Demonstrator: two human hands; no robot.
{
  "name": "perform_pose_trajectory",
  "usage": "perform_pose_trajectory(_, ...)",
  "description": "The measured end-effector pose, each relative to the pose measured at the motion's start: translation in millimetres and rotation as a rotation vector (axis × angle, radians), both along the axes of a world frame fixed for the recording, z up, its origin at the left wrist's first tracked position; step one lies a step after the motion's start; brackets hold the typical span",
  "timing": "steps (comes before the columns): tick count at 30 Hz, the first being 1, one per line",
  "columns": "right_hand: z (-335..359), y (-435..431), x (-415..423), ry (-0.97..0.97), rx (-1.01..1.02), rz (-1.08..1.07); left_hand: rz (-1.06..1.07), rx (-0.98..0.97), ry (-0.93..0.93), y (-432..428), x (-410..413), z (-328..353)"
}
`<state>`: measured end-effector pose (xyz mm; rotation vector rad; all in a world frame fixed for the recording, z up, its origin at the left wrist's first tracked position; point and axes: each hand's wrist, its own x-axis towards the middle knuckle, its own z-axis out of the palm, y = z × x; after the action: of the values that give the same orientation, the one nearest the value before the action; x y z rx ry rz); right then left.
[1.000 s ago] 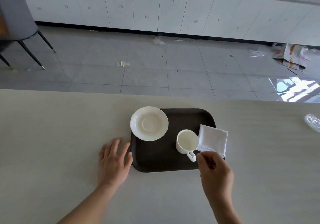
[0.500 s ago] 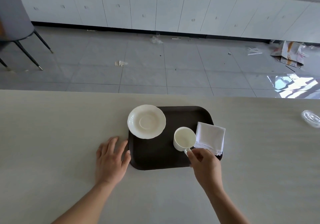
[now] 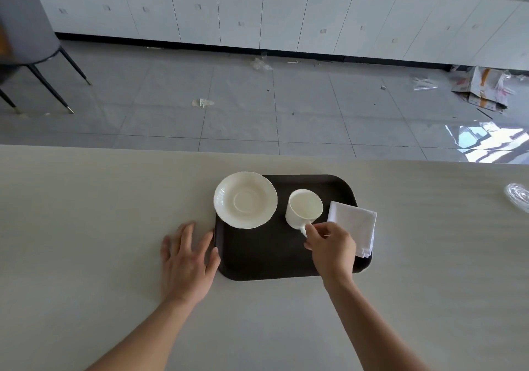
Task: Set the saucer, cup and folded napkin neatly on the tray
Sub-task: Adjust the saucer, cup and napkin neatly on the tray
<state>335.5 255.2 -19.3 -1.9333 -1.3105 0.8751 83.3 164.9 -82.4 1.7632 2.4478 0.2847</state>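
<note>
Pinching the cup handle, right hand should lift straight, set it w/ care on saucer at tray's 10 o'clock; left hand spread flat on surface; napkin at 3.

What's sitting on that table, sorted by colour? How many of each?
White: 3, the saucer, the cup and the folded napkin.
Dark brown: 1, the tray.
Clear: 1, a lid-like disc at the table's right edge.
Total: 5
</note>
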Motion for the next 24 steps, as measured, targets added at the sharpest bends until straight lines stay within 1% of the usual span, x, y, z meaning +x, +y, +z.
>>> perform_pose_trajectory(9,-1,23,-21,0.032,0.002,-0.037,0.001,0.008,-0.006,0,0,2)
perform_pose_trajectory(24,-12,29,-25,-0.015,0.022,-0.004,-0.008,0.005,0.007,0,-2,0)
